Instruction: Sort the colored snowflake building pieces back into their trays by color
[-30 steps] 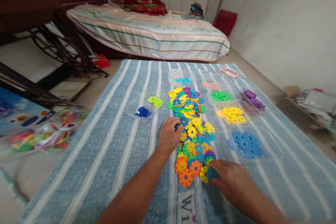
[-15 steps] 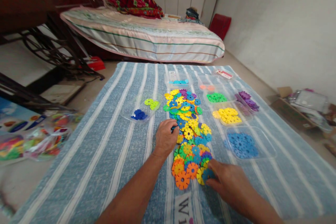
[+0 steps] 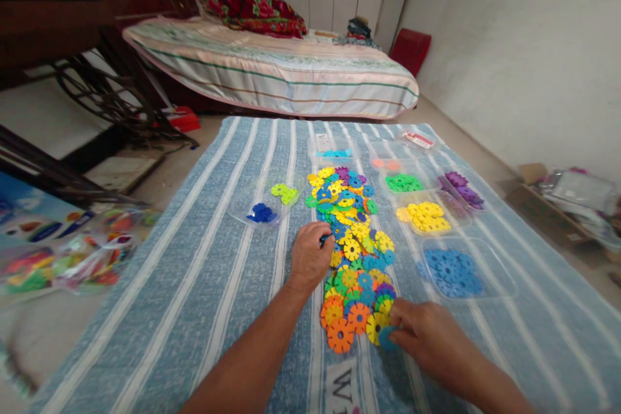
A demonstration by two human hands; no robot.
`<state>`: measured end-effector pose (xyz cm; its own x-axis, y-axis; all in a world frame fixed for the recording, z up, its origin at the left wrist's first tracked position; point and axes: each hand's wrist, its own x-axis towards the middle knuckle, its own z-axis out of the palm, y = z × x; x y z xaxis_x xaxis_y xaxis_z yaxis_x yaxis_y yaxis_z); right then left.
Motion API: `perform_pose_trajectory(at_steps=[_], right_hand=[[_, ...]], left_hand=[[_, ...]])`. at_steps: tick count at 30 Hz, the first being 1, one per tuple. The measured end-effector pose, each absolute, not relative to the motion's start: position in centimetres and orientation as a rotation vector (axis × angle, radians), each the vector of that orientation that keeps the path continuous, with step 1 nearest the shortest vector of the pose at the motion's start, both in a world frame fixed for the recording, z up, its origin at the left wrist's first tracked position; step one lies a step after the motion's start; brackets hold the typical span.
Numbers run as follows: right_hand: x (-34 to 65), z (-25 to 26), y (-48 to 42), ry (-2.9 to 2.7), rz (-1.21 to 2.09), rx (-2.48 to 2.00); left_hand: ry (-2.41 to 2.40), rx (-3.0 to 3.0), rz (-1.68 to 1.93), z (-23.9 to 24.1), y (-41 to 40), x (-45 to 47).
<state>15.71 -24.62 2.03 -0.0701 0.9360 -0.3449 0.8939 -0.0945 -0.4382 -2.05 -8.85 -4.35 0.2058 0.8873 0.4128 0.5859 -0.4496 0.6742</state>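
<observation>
A long pile of notched plastic building discs (image 3: 351, 250) in mixed colours runs down the middle of the cloth. At its left edge my left hand (image 3: 311, 257) is closed, fingers curled, with a dark blue bit of disc showing between thumb and forefinger. My right hand (image 3: 427, 331) pinches a blue disc (image 3: 388, 337) at the pile's near right end, beside a yellow disc (image 3: 377, 328). Several orange discs (image 3: 340, 335) lie at the near end, between the hands.
Clear plastic boxes hold sorted discs: blue (image 3: 450, 272), yellow (image 3: 427, 216), green (image 3: 403, 182) and purple (image 3: 464, 190) at right, light blue (image 3: 334, 153) at the back. A left tray holds dark blue discs (image 3: 262, 212) and lime discs (image 3: 285, 193). A bed (image 3: 291, 71) stands beyond.
The whole view has shifted slightly, so everything sits a little lower and to the right. My right hand has drawn the blue disc slightly away from the yellow one. My left hand stays put.
</observation>
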Motion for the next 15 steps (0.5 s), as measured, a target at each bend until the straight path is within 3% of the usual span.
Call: perform_pose_trajectory(at_steps=[7,15], right_hand=[[16.0,0.8,-23.6,-1.269,1.531,-1.781],[15.2,-0.1,-23.2,-0.88,1.614,-1.618]], left_hand=[[1.384,2.107,1.087,-4.0,-9.0,-2.0],[1.371,2.099,1.092,-4.0,-9.1,-2.2]])
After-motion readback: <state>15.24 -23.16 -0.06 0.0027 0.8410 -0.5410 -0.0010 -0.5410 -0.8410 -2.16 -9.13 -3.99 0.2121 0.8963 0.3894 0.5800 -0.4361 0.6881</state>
